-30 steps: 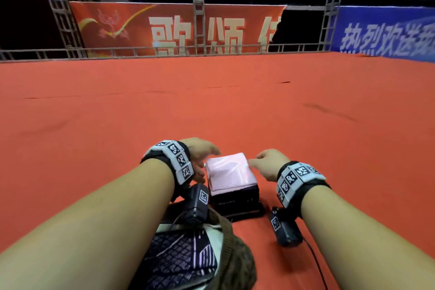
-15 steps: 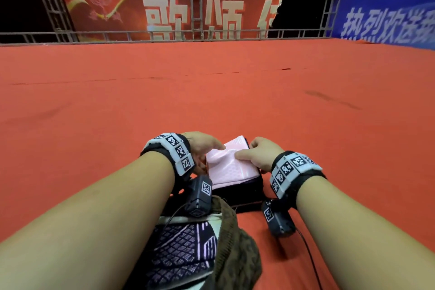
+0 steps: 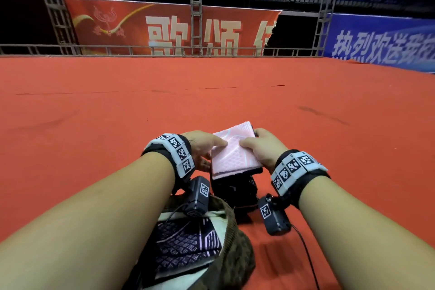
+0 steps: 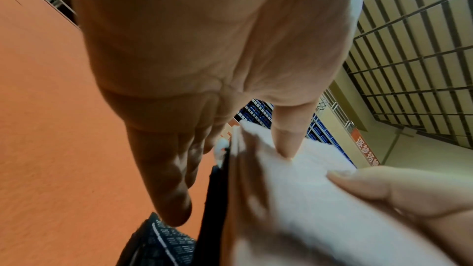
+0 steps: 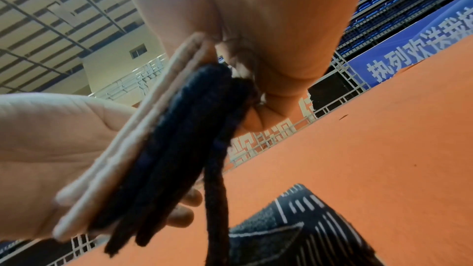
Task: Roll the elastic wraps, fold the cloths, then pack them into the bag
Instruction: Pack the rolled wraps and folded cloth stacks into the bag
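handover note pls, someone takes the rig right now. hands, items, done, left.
Left hand: thumb on top of the pink cloth, fingers under the stack's left edge.
Right hand: grips the stack's right edge.
The pink cloth lies folded on folded dark cloths, lifted off the red floor.
Bag is open near the body, a patterned cloth inside.
Left: put the stack in the bag. No elastic wraps in view.

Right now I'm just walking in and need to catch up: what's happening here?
A person is holding a stack of folded cloths, a pink cloth on top of dark cloths, lifted off the red floor. The left hand and right hand grip it from either side. An open bag lies just below, with patterned fabric already inside.
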`<state>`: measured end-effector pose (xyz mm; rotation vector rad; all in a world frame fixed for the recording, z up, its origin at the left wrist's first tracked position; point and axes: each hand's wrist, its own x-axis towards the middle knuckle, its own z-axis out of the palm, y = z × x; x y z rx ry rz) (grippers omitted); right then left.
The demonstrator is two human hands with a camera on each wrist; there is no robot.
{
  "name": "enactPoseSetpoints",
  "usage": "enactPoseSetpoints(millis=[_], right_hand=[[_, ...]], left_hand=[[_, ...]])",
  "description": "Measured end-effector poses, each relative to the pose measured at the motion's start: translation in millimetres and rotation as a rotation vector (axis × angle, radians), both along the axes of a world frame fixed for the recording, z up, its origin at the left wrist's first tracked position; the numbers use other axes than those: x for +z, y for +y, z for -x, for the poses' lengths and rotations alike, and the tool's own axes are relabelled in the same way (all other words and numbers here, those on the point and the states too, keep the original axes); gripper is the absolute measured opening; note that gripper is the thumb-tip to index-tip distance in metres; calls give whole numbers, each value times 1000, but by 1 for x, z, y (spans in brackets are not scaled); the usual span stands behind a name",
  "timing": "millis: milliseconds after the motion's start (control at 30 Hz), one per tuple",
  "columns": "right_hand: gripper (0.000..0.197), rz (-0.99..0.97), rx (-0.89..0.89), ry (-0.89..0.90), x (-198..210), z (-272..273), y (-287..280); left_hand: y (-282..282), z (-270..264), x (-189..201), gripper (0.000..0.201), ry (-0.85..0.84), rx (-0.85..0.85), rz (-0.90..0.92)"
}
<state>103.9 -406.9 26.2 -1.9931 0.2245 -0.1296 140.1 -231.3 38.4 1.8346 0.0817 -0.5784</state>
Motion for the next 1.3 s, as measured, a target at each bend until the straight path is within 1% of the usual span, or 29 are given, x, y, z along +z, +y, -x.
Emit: enactPoseSetpoints(millis=[67, 133, 200, 267, 333, 400, 433, 467, 533, 567, 600, 700, 767, 867, 1000, 1167, 1233, 1300], right_hand=[[39, -117, -14, -28, 13, 11, 1], [34, -234, -17, -47, 25, 22, 1], [31, -327, -7, -53, 37, 33, 2], [30, -416, 6, -63, 46, 43, 6], [30, -481, 18, -64, 53, 51, 12], [31, -519, 38, -47, 59, 58, 20], [31, -527, 52, -37, 61, 62, 25], [31, -529, 63, -26, 63, 66, 31], [31, -521, 85, 0, 66, 74, 44], [31, -507, 95, 19, 66, 78, 51], [31, -484, 102, 47, 66, 82, 58], [32, -384, 138, 159, 63, 92, 76], [33, -327, 147, 197, 58, 98, 87], [28, -299, 149, 202, 46, 108, 102], [26, -277, 172, 207, 29, 120, 115], [26, -192, 167, 240, 12, 130, 117], [31, -107, 174, 253, 9, 131, 116], [45, -17, 188, 259, 5, 128, 115]], left_hand=[[1, 5, 6, 31, 0, -20, 55], [4, 16, 16, 33, 43, -69, 129], [8, 28, 26, 34, 64, -64, 235], [14, 37, 33, 31, 36, -50, 306], [23, 50, 41, 28, -20, -43, 338], [34, 59, 47, 18, -41, -41, 409], [41, 66, 51, 24, -59, -28, 447], [48, 71, 54, 38, -82, -7, 454], [62, 82, 59, 65, -111, 8, 416], [69, 86, 59, 71, -121, 24, 392], [77, 91, 58, 71, -124, 42, 366], [98, 101, 50, 68, -130, 78, 284], [109, 109, 44, 65, -148, 87, 232], [119, 123, 34, 36, -145, 87, 230], [131, 134, 19, 37, -109, 68, 200], [137, 144, 0, 31, -69, -1, 70], [137, 146, -5, 31, -58, -12, 15], [135, 148, -7, 28, -68, -20, -35]])
